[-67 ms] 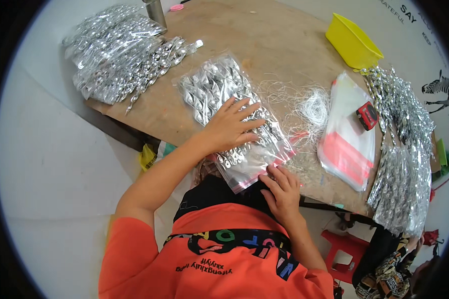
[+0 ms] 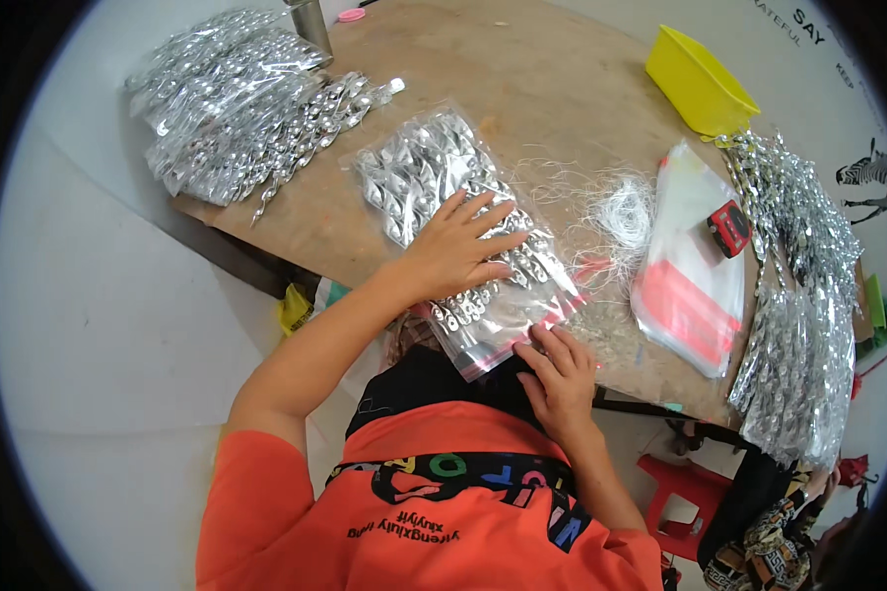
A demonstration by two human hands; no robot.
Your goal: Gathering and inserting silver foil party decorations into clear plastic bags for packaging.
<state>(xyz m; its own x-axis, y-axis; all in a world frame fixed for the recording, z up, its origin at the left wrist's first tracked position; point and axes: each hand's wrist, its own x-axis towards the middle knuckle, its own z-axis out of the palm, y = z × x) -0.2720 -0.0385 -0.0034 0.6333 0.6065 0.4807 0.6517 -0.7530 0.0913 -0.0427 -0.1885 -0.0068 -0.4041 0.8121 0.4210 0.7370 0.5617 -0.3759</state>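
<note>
A clear plastic bag (image 2: 468, 340) with a pinkish-red strip at its near end lies slantwise on the table. Rows of shiny silver twisted foil strips (image 2: 409, 182) fill most of it. My left hand (image 2: 461, 251) rests flat across the bag's middle, fingers spread, palm hiding part of the foil. At the near right corner, my right hand (image 2: 559, 379) has slightly bent fingers touching the strip edge, with its thumb held apart. The bag's near end reaches past the table edge toward my lap.
Foil-filled bags (image 2: 227, 118) are piled at the far left, near a metal cup (image 2: 311, 28). To the right are white string (image 2: 623, 219), stacked flat bags (image 2: 672, 212), a red tape measure (image 2: 729, 229), more foil strands (image 2: 793, 217) and a yellow bin (image 2: 698, 87). A red stool (image 2: 672, 532) stands below.
</note>
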